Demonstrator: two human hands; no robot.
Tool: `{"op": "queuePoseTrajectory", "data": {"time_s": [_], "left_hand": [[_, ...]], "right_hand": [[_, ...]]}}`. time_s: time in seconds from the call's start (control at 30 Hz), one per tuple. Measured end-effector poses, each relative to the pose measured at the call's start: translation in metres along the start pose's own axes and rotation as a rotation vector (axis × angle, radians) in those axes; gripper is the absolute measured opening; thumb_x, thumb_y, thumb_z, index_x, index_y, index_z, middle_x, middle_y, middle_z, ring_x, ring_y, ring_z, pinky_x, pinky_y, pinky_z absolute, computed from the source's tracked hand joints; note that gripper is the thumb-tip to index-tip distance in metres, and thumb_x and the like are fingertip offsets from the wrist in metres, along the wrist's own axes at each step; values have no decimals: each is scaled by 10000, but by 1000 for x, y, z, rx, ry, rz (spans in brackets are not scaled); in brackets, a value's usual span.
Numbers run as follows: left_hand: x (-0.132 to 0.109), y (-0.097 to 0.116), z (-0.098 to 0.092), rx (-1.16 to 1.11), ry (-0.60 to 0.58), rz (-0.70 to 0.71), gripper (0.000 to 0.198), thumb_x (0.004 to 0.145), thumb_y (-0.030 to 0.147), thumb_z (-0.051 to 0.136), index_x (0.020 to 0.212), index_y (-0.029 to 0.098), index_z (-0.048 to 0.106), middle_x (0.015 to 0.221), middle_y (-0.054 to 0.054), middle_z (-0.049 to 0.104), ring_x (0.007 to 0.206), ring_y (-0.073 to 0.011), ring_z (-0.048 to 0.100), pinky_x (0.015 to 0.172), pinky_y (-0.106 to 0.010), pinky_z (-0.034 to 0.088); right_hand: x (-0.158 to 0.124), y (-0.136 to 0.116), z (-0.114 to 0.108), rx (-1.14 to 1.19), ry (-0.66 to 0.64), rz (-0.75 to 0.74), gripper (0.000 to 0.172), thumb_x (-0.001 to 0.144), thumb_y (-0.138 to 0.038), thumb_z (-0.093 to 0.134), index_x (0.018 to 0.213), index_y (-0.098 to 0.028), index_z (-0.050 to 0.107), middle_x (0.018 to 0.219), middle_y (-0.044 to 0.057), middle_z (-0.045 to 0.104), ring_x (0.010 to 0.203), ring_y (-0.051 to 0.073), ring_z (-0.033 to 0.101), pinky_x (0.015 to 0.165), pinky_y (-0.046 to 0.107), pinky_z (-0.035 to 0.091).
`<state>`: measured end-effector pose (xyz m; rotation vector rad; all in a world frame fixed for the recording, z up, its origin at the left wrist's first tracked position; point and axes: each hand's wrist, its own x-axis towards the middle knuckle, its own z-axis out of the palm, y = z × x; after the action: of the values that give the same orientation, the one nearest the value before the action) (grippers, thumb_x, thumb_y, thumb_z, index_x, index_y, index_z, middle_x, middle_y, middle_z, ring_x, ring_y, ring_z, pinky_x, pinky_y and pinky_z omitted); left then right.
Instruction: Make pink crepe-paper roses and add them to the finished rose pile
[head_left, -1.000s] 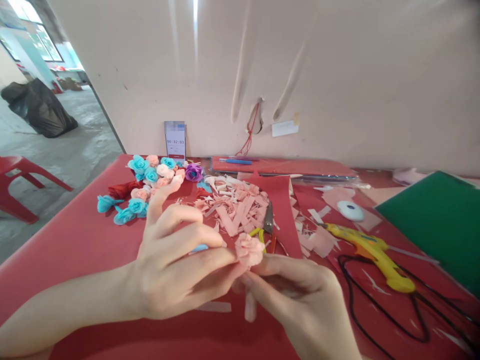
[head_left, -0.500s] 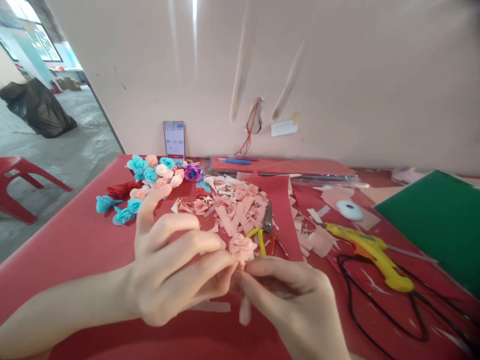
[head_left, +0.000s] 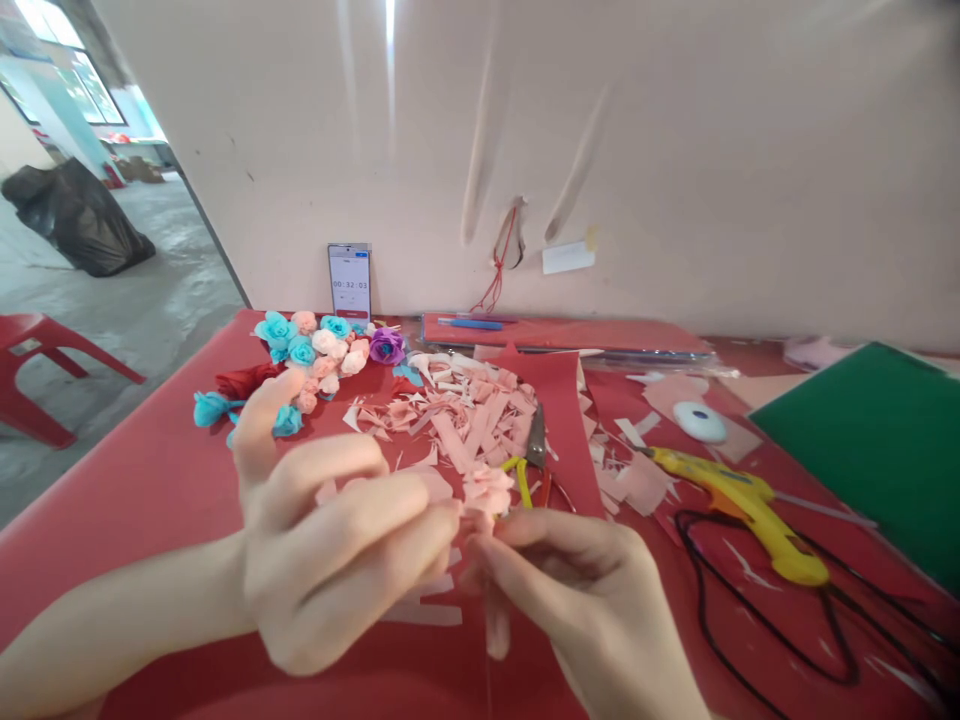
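A small pink paper rose with ruffled petals stands upright between my two hands. My right hand pinches its base between thumb and index finger. My left hand has curled fingers, their tips closed at the rose's lower left edge, and its index finger points up. What lies inside the left fingers is mostly hidden. A pale strip hangs below the rose, blurred. Right behind the rose lie pliers with yellow and red handles, beside a pile of pink paper scraps.
Finished paper flowers in blue, pink, red and purple sit at the left back. A phone showing a timer leans on the wall. At right are a yellow glue gun with a black cord, a white oval device and a green sheet.
My left hand has shifted a little to the left, its fingertips drawn back to the rose's edge. The rose has tipped slightly, while my right hand stays nearly in place.
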<state>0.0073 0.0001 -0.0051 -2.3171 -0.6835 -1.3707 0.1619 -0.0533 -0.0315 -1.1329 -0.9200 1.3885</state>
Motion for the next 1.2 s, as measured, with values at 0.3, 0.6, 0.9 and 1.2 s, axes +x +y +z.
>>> {"op": "queuePoseTrajectory", "data": {"time_s": [0.3,0.6,0.9,1.2], "left_hand": [[0,2,13,-194,-134,-59,159,728,208,598,584,188,533,577,30,604,611,-141,512,818,-458,417],[1,2,12,-177,-132,-39,146,711,151,601,584,188,538,556,37,598,608,-140,500,826,-476,404],[1,1,10,-129,-77,-13,124,703,152,592,590,187,554,531,38,605,595,-148,500,875,-533,361],[-3,3,11,-287,-131,-124,101,753,182,546,653,184,565,631,27,595,648,-136,495,899,-484,343]], "right_hand": [[1,-2,-3,138,-84,22,87,603,-148,751,559,-184,686,497,-30,655,334,30,557,403,68,436],[0,-1,-3,36,-87,-25,89,630,-177,739,557,-190,689,440,-40,622,349,49,569,416,80,464],[1,4,-5,134,-147,17,103,657,-175,723,562,-173,683,507,-22,648,363,36,567,421,91,432],[7,2,-6,242,-192,11,106,706,-219,689,605,-186,698,526,-7,666,368,53,564,421,138,425]]}}
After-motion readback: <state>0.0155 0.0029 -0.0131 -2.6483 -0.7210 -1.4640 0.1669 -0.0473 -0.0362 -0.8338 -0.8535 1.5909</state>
